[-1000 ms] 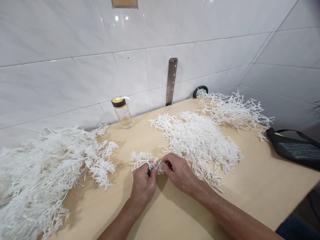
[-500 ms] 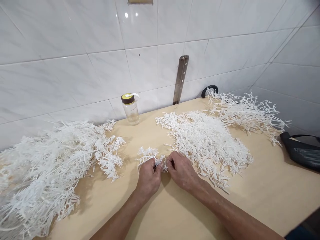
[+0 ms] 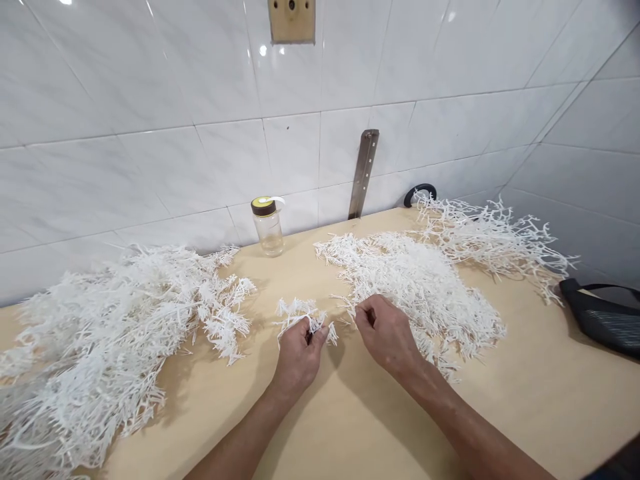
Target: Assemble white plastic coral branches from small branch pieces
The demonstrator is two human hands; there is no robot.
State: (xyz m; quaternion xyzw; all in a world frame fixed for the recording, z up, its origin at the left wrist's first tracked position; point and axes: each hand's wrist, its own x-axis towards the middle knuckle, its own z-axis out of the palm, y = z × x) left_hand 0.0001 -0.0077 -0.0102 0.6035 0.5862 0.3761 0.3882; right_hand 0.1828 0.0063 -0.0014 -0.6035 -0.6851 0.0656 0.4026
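My left hand is closed, thumb against fingers, on a white branched plastic sprig whose forked tips stick out past the fingers. Slightly to the right and apart from it, my right hand is closed in a pinch beside the near-left edge of a flat pile of small white sprig pieces. What its fingertips hold is too small to make out. A large heap of bushy white sprigs covers the left side of the table.
Bare-looking white branched stems lie at the back right, near a black ring-shaped object. A clear bottle with a dark and yellow lid stands by the tiled wall. A metal strip leans there. A black bag-like item lies right.
My right hand has moved right and away from my left hand, toward the flat pile. My left hand keeps its hold on the sprig. The view has tilted up slightly.
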